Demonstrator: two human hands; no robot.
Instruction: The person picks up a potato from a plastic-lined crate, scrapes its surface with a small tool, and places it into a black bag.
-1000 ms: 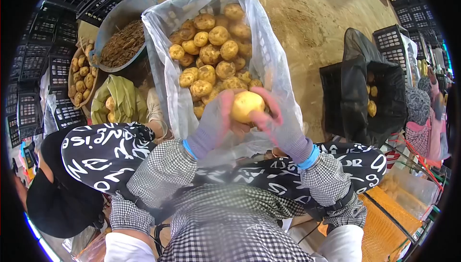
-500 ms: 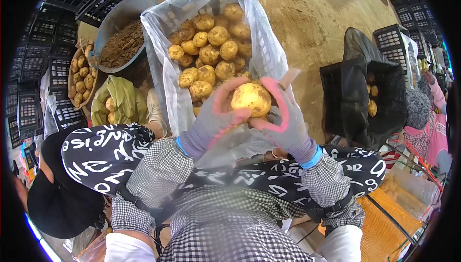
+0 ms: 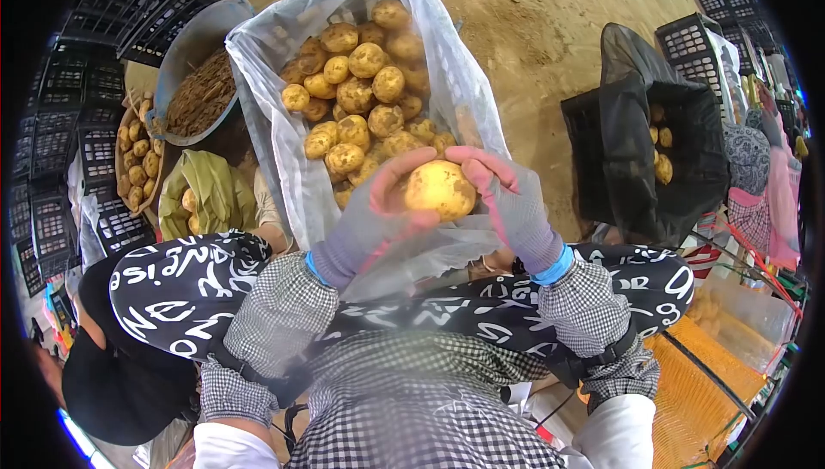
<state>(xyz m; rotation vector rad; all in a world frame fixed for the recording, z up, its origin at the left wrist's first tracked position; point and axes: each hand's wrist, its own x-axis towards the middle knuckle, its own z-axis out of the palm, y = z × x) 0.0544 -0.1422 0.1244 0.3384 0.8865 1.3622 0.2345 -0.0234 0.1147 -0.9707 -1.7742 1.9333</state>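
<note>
A large yellow potato point(image 3: 440, 191) with brown soil patches is held up between my two gloved hands. My left hand point(image 3: 369, 215), in a grey and pink glove, curls round its left side with the thumb below. At its upper right edge, my right hand point(image 3: 509, 198) presses bent fingers against the skin. Just beyond both hands stands a crate lined with white sheeting point(image 3: 464, 65), and many soil-marked potatoes point(image 3: 354, 95) lie in it. The underside of the held potato is hidden.
Left are a blue tub of soil point(image 3: 202, 95), a green bag point(image 3: 210, 185) with potatoes and a basket of potatoes point(image 3: 137, 159). A black-lined crate point(image 3: 632, 125) stands right. A person with a black cap point(image 3: 129, 387) is close at left; another person point(image 3: 752, 177) is far right.
The potato has turned a little between my hands, and my right fingers have shifted over its top edge. The view has moved slightly, so the crates appear further left and higher.
</note>
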